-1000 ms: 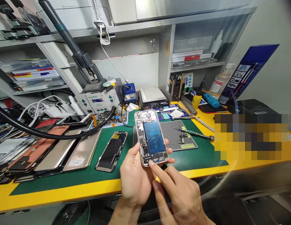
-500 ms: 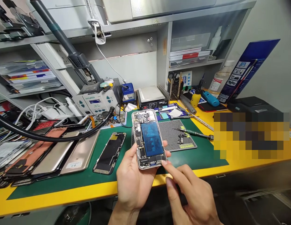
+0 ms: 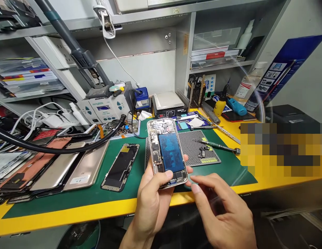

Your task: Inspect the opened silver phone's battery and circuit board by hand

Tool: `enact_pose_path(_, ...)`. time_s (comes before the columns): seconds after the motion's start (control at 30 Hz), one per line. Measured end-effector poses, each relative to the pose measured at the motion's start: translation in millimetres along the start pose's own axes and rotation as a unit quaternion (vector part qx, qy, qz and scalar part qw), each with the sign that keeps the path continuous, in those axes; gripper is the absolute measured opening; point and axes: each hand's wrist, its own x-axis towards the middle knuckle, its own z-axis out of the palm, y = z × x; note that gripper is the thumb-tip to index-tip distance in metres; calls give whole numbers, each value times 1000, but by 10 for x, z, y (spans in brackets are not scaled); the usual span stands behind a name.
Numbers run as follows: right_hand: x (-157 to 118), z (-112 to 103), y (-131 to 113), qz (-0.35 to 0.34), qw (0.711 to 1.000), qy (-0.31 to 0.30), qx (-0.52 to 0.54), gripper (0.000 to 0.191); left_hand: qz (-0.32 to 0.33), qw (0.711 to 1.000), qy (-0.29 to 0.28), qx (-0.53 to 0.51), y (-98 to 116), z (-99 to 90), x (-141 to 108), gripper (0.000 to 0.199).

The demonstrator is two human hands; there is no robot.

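Note:
An opened phone [image 3: 172, 152] with a blue-covered battery and bare inner parts is held upright and slightly tilted in my left hand [image 3: 153, 200]. My left thumb lies across its lower part, and fingertips show past its right edge. Just right of the phone's bottom corner is my right hand [image 3: 225, 211], its thumb and index finger apart with nothing seen between them. A detached phone screen [image 3: 121, 167] lies on the green mat [image 3: 83, 199] to the left. Behind the phone, small parts [image 3: 202, 151] and a screwdriver [image 3: 220, 146] rest on a grey perforated pad [image 3: 188, 145].
Stacked phones and panels [image 3: 85, 166] cover the left side, with a black hose [image 3: 59, 150] arching over them. A heating plate [image 3: 168, 102], a blue soldering unit [image 3: 142, 98] and a parts tray [image 3: 119, 129] stand behind. A bottle [image 3: 248, 84] is at back right.
My left thumb has moved from the phone's left edge onto its lower front. My right hand has drawn back rightward from the phone's bottom corner. The view has shifted slightly.

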Motion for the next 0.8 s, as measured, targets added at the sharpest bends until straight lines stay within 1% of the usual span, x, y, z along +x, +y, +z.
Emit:
enact_pose_path(0.13,14,12,-3,2,1000,-1,2,13,7,1000,0,18,-10,-4,-16,38)
enact_pose_path(0.23,33,21,-11,3,1000,-3,1,13,15,999,-4,33,-17,3,-12,35)
enact_pose_path(0.33,41,19,-16,1,1000,-3,0,13,26,998,9,55,-34,-3,3,34)
enact_pose_path(0.6,31,-8,-13,2,1000,4,-11,13,50,984,15,170,-73,-71,18,37)
enact_pose_path(0.8,107,-22,-40,35,999,-5,-3,10,42,983,10,177,-73,-66,11,38)
